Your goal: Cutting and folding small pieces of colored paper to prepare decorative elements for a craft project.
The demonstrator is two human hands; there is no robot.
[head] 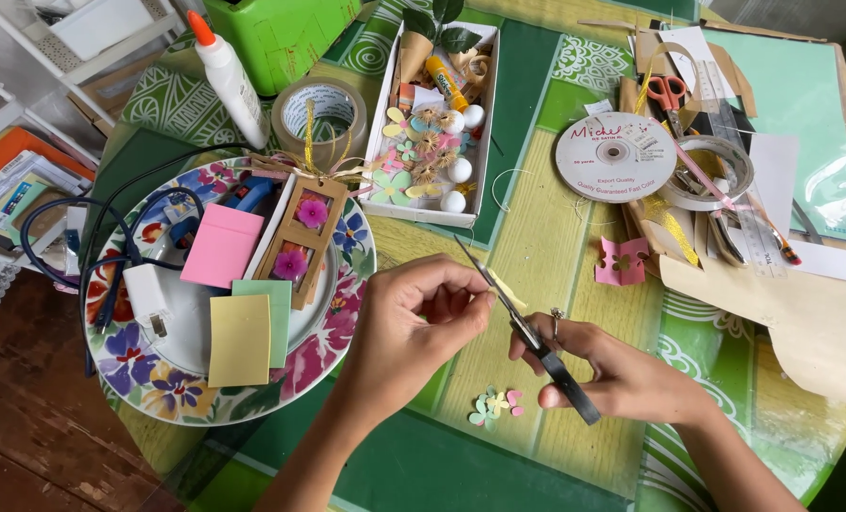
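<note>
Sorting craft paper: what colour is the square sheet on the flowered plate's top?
Pink sheet, head view.

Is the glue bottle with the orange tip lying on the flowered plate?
No, the glue bottle lies on the green tablecloth above the flowered plate, beside the tape roll.

Both forearms reach in from below. The left hand (pixel 413 318) curls, fingertips pinched together. The right hand (pixel 613 374) lies lower, fingers closed in a grip, thumb forward.
</note>
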